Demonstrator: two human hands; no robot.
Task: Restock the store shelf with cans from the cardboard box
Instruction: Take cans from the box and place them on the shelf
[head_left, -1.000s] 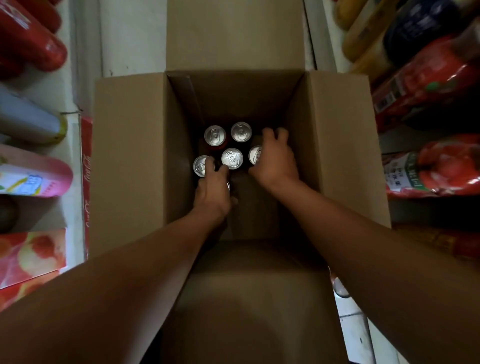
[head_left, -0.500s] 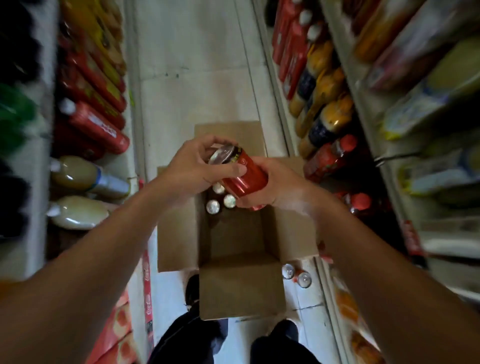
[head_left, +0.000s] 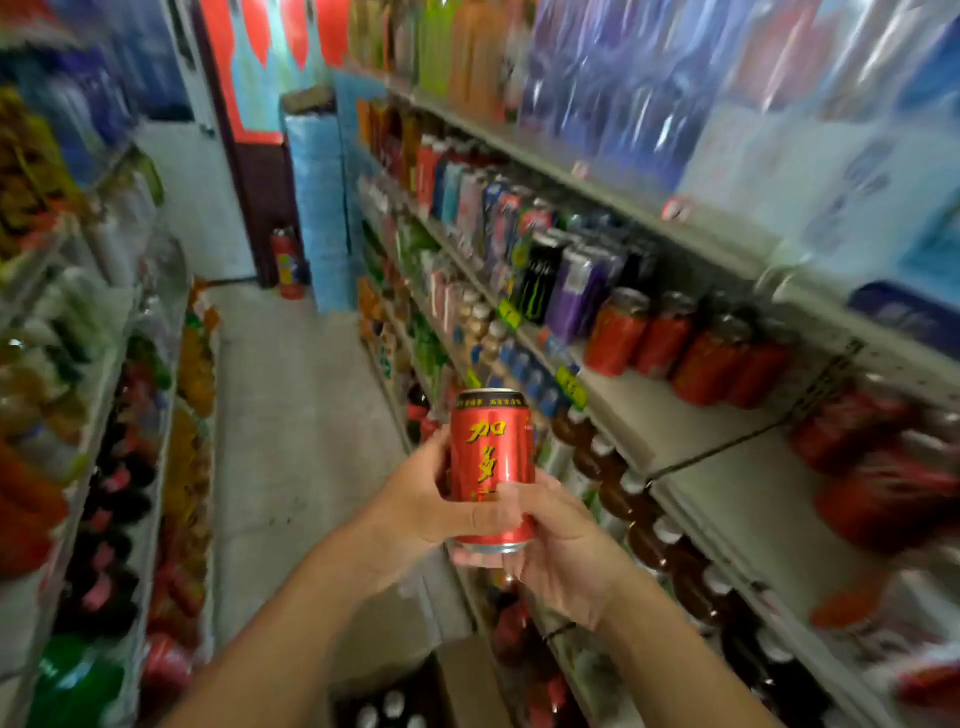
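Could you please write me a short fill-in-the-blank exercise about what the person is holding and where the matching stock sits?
1. The red can is held upright by ____ hands, the left hand and the right hand.
2. The row of matching red cans stands on a shelf to the person's ____.
3. The open cardboard box with more cans lies ____ the hands.

Missing words: both; right; below

I note the store shelf (head_left: 660, 410) at right carries a row of red cans (head_left: 691, 343) standing upright. Left of those cans stand taller purple and black cans (head_left: 558, 283). The board nearer me than the red cans lies bare.
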